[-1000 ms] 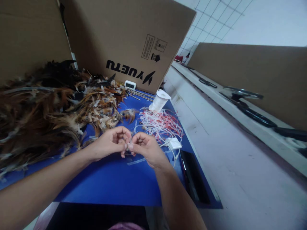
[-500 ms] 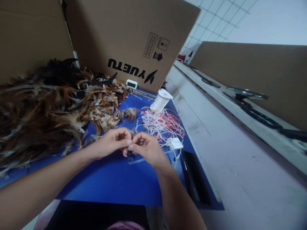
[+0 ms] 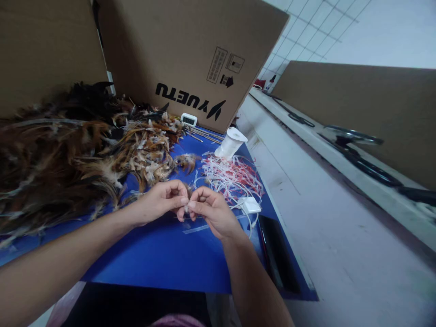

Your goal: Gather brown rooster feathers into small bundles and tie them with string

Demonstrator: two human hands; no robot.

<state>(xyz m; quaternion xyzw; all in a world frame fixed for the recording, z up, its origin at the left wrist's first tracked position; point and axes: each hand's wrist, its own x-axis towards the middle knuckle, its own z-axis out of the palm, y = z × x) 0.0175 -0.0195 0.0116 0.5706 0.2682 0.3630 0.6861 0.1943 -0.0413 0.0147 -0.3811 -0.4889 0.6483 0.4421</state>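
Over the blue tabletop (image 3: 153,263), my left hand (image 3: 170,200) and my right hand (image 3: 209,206) meet at the fingertips. Each pinches thumb against forefinger on a small feather (image 3: 186,209), mostly covered by the fingers; only a pale, fluffy bit shows between them. To the left spreads a large heap of brown, black and cream feathers (image 3: 102,159). One loose brown feather (image 3: 186,162) lies just beyond my hands. Past my right hand is a tangle of white and red strips (image 3: 231,177), with a white spool (image 3: 231,141) tilted at its far side.
A large cardboard box (image 3: 190,50) stands at the back, with a small digital clock (image 3: 189,119) and thin sticks (image 3: 204,134) before it. A white adapter with cable (image 3: 250,205) and a black phone-like slab (image 3: 277,254) lie at right. Scissors (image 3: 368,168) rest on the ledge.
The fingers of my right hand have shifted slightly, and a pale bit of the feather now shows between the fingertips. Both hands stay in nearly the same place.
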